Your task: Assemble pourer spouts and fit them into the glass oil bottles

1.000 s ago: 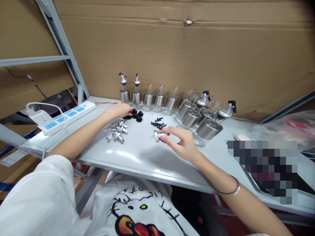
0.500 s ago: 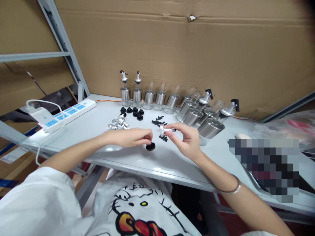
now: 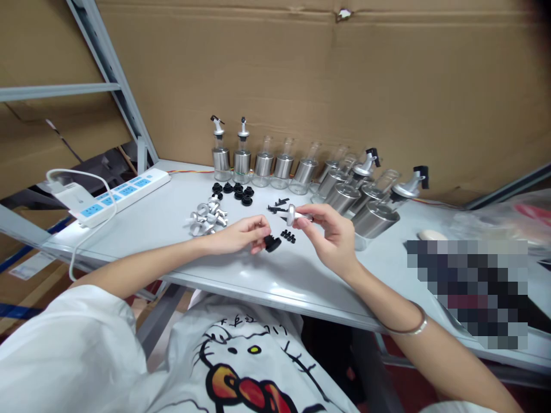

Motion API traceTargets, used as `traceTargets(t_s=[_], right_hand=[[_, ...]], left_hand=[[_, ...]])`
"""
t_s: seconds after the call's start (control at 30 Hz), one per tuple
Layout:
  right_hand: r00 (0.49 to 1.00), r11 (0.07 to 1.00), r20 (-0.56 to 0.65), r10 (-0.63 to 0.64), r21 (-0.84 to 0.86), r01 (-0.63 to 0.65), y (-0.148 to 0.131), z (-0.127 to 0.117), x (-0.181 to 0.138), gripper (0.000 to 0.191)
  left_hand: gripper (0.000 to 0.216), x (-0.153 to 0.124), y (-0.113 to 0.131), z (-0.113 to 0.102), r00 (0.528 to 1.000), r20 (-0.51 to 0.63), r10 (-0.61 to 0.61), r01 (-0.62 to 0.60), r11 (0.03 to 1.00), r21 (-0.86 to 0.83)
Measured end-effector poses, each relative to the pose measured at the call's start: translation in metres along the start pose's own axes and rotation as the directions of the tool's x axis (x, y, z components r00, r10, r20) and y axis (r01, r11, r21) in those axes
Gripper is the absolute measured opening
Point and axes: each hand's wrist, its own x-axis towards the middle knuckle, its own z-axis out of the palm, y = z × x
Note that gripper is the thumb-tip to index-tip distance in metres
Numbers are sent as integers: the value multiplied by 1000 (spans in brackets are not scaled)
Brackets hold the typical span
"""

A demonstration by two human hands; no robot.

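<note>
My left hand [image 3: 241, 234] pinches a black rubber stopper [image 3: 272, 242] just above the grey table [image 3: 172, 229]. My right hand [image 3: 331, 235] pinches a silver metal spout [image 3: 295, 215], held a little above and to the right of the stopper. The two parts are close together but apart. A pile of silver spouts [image 3: 205, 218] lies left of my hands. Black stoppers [image 3: 235, 192] and small black levers [image 3: 279, 205] lie behind them. Tiny black pieces [image 3: 288, 235] sit between my hands.
A row of glass and steel oil bottles [image 3: 275, 166] stands along the cardboard wall, two with spouts fitted; more bottles [image 3: 370, 201] lean at the right. A white power strip [image 3: 123, 192] lies at the left. A plastic bag [image 3: 516, 218] is far right.
My left hand went from the stopper pile to the table's front and lifted a black stopper. My right hand raised the silver spout toward it.
</note>
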Motion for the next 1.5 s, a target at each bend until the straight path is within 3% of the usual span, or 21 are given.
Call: traceTargets(t_s=[0.23, 0.4, 0.53, 0.73, 1.3, 1.5], right_hand=[[1000, 999, -4, 31, -18, -31, 0, 0, 0, 8], [991, 992, 136, 2, -122, 15, 1, 1, 3, 9], [982, 988, 189, 23, -153, 6, 4, 1, 3, 12], [988, 989, 151, 38, -148, -15, 3, 1, 4, 13], [966, 997, 258, 30, -82, -9, 4, 0, 3, 18], [972, 995, 233, -23, -84, 44, 5, 0, 2, 16]], left_hand=[[31, 4, -7, -10, 985, -173, -21, -26, 963, -267], [23, 6, -3, -11, 953, -299, -53, -69, 921, -383], [19, 7, -1, -11, 957, -279, -81, -59, 886, -460], [19, 6, 1, -11, 965, -246, -90, -59, 842, -537], [36, 2, 2, -7, 991, -131, -32, -40, 858, -512], [38, 1, 0, -9, 992, -121, -25, -40, 860, -508]])
